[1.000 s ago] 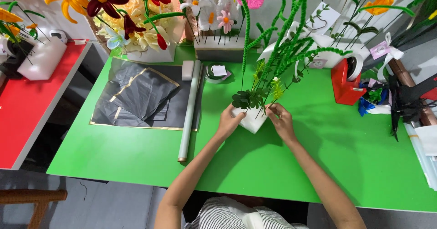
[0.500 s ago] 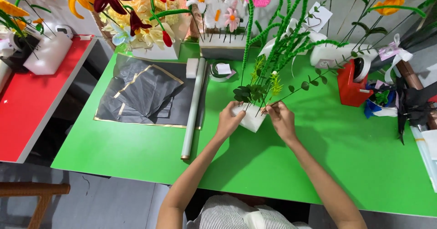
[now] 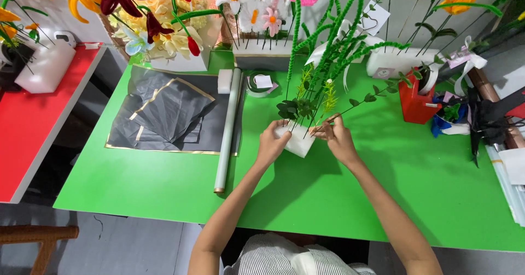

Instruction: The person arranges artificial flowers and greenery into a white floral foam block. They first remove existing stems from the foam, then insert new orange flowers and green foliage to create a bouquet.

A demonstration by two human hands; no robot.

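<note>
A small white foam block (image 3: 299, 142) sits on the green table (image 3: 164, 187) with several green stems (image 3: 322, 83) standing in it. My left hand (image 3: 272, 143) grips the block's left side. My right hand (image 3: 338, 137) is at the block's right side, fingers pinched on a thin leafy sprig (image 3: 377, 95) that slants up to the right. Dark leaves (image 3: 295, 108) cluster just above the block.
Black wrapping sheets with gold edges (image 3: 169, 113) lie at the left beside a long pale roll (image 3: 228, 127). A ribbon spool (image 3: 260, 83) and flower arrangements (image 3: 158, 18) stand at the back. A red holder (image 3: 415, 102) is at the right, a red table (image 3: 33, 122) far left.
My right hand has shifted up to the block's right side and now pinches the thin sprig. The left hand stays on the block.
</note>
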